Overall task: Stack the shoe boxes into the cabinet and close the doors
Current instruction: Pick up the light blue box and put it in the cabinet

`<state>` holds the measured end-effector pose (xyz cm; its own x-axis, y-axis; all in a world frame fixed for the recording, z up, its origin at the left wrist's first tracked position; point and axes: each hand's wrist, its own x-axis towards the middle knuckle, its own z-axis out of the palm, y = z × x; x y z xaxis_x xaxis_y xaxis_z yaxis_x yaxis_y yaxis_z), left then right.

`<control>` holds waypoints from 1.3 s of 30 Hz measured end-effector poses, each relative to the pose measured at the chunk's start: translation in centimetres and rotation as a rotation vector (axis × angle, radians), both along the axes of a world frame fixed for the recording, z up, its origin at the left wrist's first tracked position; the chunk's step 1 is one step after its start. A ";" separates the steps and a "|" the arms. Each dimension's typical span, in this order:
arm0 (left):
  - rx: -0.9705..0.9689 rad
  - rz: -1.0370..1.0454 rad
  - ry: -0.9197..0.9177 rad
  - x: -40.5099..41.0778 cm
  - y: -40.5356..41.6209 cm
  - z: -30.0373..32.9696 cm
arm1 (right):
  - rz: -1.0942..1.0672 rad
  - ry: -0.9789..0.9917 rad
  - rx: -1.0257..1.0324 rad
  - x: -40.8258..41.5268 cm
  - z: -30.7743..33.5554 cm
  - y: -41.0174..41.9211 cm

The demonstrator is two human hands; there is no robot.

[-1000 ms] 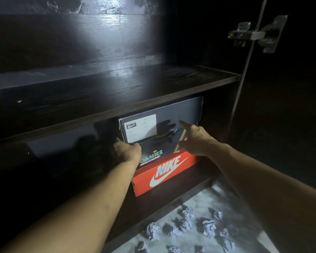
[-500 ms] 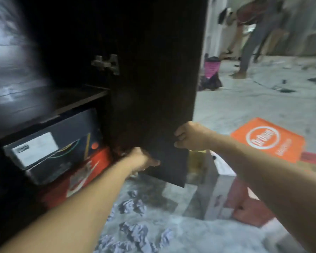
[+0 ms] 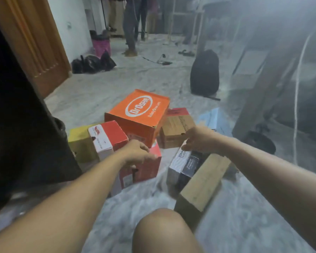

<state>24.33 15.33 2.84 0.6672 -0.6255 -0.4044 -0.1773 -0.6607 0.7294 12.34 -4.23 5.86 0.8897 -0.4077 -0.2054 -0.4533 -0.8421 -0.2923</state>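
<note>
A pile of shoe boxes lies on the floor before me. The large orange box (image 3: 139,114) rests on top of the others. A red-and-white box (image 3: 108,137) and a yellow box (image 3: 78,141) stand to its left, a brown box (image 3: 175,128) and a light blue box (image 3: 213,119) to its right. A black-and-white box (image 3: 184,165) and a tan box (image 3: 202,183) lie nearer me. My left hand (image 3: 137,152) hovers at the orange box's near left corner, fingers loosely apart. My right hand (image 3: 199,139) hovers at its right, empty. The dark cabinet door (image 3: 26,125) fills the left edge.
My bare knee (image 3: 164,230) sits at the bottom centre. A black backpack (image 3: 204,72) stands on the marble floor beyond the boxes. Black bags (image 3: 91,63) and a pink bin (image 3: 101,44) lie by the wooden door (image 3: 35,41). A person's legs (image 3: 130,24) stand at the back.
The view has swung right, from the cabinet shelf with its stacked boxes to the pile on the floor. Both hands left the cabinet door and now reach toward the orange box.
</note>
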 end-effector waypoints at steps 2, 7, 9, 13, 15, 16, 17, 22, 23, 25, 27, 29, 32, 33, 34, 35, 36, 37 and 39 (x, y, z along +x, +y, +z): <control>0.010 -0.023 0.052 -1.1 -1.8 -1.5 | -0.046 0.043 0.017 -1.9 -2.2 -1.9; 0.047 -0.030 0.169 -4.3 -4.6 -6.6 | -0.201 0.119 0.069 -5.3 -7.7 -5.3; 0.051 -0.009 0.222 -5.8 -5.4 -8.9 | -0.262 0.141 0.072 -6.1 -9.7 -6.2; 0.077 0.040 0.311 -8.6 -6.6 -12.8 | -0.359 0.133 0.128 -6.6 -12.8 -7.6; 0.053 0.060 0.291 -8.9 -7.3 -13.8 | -0.395 0.110 0.123 -6.2 -13.7 -8.5; 0.042 0.069 0.269 -8.8 -7.7 -14.3 | -0.423 0.079 0.116 -5.9 -13.8 -9.0; 0.030 0.076 0.251 -8.5 -8.3 -14.4 | -0.463 0.032 0.110 -5.4 -13.8 -9.5; 0.006 0.083 0.138 -5.6 -12.6 -13.5 | -0.740 -0.285 0.067 -1.9 -11.8 -12.1; -0.001 0.078 0.105 -4.7 -13.8 -13.3 | -0.819 -0.353 0.110 -1.1 -11.4 -12.6; -0.058 0.064 0.057 -2.8 -16.7 -12.6 | -0.951 -0.469 0.195 0.3 -11.1 -13.7; -0.115 0.050 0.024 -1.0 -19.8 -11.4 | -0.971 -0.503 0.209 1.5 -11.2 -14.4; -0.162 0.041 0.015 0.3 -22.8 -10.2 | -0.935 -0.505 0.172 2.4 -11.3 -15.0; -0.183 0.023 0.015 1.2 -26.2 -9.0 | -0.944 -0.497 0.142 3.9 -11.0 -16.0; -0.183 0.017 0.017 1.3 -27.0 -8.8 | -0.962 -0.494 0.158 4.3 -10.8 -16.3; -0.186 0.011 0.014 1.5 -27.6 -8.7 | -0.986 -0.491 0.180 4.6 -10.6 -16.6; -0.187 0.007 0.027 1.6 -28.0 -8.7 | -1.009 -0.489 0.195 4.8 -10.5 -16.8; -0.191 0.007 0.039 1.8 -28.2 -8.9 | -1.025 -0.490 0.199 4.9 -10.5 -16.9; -0.188 0.010 0.047 1.9 -28.3 -9.0 | -1.034 -0.495 0.191 4.8 -10.5 -17.0; -0.186 0.030 0.057 2.3 -28.5 -9.1 | -1.021 -0.527 0.183 4.4 -10.6 -17.2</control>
<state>26.59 -13.13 -6.26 0.6663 -0.6729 -0.3213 -0.1145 -0.5181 0.8476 16.75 -21.40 -4.77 0.1571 -0.9869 -0.0382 -0.6828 -0.0806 -0.7262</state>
